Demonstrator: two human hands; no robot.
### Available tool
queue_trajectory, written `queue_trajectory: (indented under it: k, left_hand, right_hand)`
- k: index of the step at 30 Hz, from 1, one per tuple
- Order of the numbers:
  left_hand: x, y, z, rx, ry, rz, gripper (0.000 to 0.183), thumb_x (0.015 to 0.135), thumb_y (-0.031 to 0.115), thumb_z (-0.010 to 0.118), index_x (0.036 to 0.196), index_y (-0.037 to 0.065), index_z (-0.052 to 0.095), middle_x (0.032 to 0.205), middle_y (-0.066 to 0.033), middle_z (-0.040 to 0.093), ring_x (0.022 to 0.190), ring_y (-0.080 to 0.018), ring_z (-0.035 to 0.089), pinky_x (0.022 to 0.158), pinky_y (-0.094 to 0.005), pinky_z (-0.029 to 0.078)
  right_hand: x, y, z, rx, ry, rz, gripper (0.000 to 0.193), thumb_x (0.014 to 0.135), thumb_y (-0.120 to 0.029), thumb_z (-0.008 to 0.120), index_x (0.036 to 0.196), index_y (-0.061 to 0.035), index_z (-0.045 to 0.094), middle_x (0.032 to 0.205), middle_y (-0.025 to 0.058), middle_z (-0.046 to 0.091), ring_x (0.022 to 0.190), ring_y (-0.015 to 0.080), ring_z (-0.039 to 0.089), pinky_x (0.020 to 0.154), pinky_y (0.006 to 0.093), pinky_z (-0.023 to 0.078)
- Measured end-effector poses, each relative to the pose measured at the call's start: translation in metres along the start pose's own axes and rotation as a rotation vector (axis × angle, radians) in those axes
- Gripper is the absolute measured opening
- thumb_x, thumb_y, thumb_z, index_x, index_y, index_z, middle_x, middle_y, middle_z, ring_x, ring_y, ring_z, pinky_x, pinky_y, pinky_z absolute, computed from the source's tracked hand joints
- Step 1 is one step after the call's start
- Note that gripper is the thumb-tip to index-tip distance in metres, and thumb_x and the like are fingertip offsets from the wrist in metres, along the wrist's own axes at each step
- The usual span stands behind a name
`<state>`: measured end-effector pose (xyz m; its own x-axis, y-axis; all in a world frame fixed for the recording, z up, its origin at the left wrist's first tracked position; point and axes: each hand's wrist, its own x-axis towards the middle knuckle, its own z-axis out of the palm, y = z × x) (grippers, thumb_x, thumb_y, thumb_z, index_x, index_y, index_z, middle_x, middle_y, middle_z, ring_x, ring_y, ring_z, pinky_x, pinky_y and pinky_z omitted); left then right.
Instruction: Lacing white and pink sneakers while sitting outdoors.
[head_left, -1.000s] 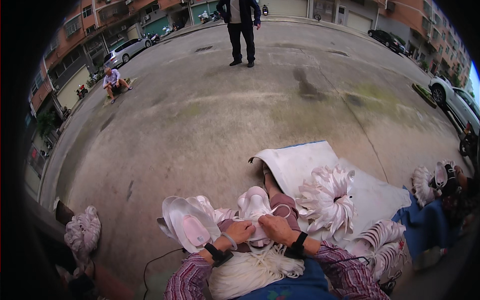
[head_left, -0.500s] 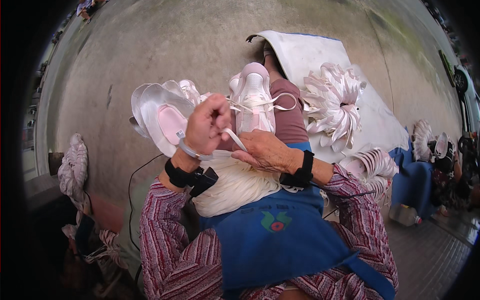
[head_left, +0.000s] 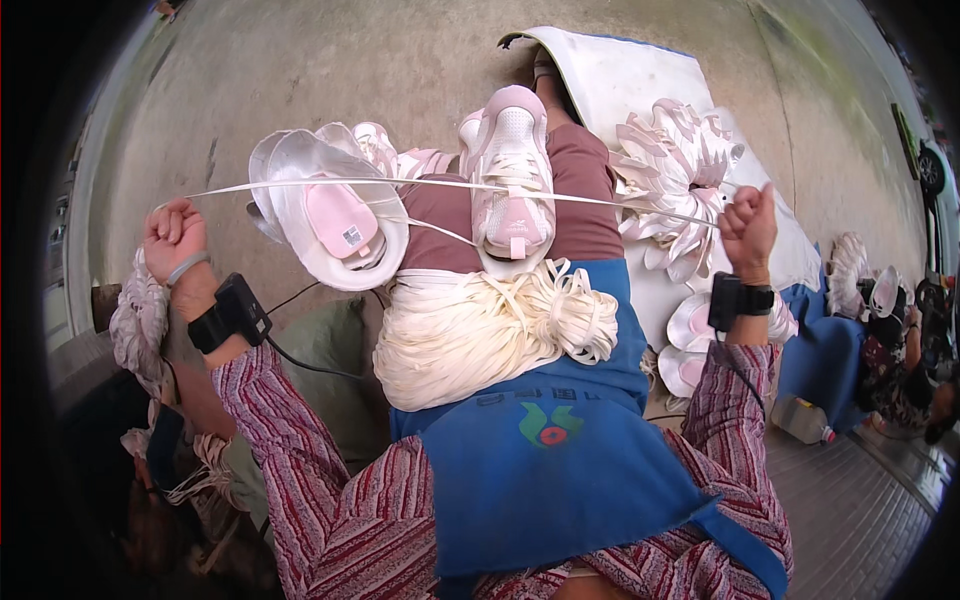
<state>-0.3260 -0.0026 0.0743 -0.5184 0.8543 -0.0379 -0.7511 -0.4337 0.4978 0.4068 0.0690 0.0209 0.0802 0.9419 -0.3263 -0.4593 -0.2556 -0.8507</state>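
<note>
A pink and white sneaker (head_left: 514, 130) rests on my lap between the thighs, toe pointing away. Across it a white shoelace (head_left: 430, 182) is pulled taut from side to side. Out at the left, my left hand (head_left: 176, 240) is closed in a fist on one end of the lace. My right hand (head_left: 748, 230), raised at the right, grips the other end. A slack strand of lace also runs left from the sneaker. Nearer my body lies a thick bundle of cream shoelaces (head_left: 460, 340) on the blue apron (head_left: 540, 500).
White and pink shoe uppers (head_left: 325, 215) are stacked left of my knee. More uppers form a ring-shaped pile (head_left: 680, 185) on the white sheet (head_left: 640, 80) at right. A plastic bottle (head_left: 800, 420) lies lower right. Another person sits at the far right edge.
My hands were close together over the lap by the sneaker. They have swung far apart, left and right, drawing the lace out straight. The cream lace bundle is now uncovered.
</note>
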Motion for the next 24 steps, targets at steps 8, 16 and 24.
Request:
queue_trajectory:
  k: [8,16,24]
  left_hand:
    - [-0.066,-0.127,0.106,0.405,0.365,0.112,0.027,0.098,0.019,0.043,0.075,0.007,0.051,0.068,-0.0038,0.044,0.064,-0.0163,0.046,0.085,-0.0402,0.045]
    - [-0.107,-0.206,0.098,0.651,-0.194,-0.386,0.020,0.098,0.024,0.048,0.102,0.007,0.058,0.066,0.0048,0.042,0.048,-0.0031,0.031,0.046,-0.0192,0.028]
    - [-0.172,-0.296,0.084,1.499,-0.815,-0.399,0.022,0.086,0.017,0.066,0.104,0.004,0.063,0.087,-0.0013,0.063,0.072,-0.0109,0.059,0.067,-0.0241,0.048]
  right_hand:
    - [-0.010,0.052,0.018,-1.094,-0.092,-0.051,0.036,0.091,-0.029,0.047,0.088,0.0006,0.067,0.068,0.0021,0.056,0.068,0.0136,0.051,0.062,0.0284,0.038]
    - [-0.037,0.092,0.122,-1.148,-0.547,-0.308,0.030,0.080,-0.027,0.065,0.089,0.0013,0.065,0.076,0.0164,0.062,0.067,0.0265,0.060,0.062,0.0345,0.046]
    - [-0.035,0.105,0.121,-1.229,-0.580,-0.297,0.032,0.077,-0.027,0.066,0.085,0.0030,0.057,0.069,0.0163,0.054,0.062,0.0307,0.055,0.061,0.0379,0.045]
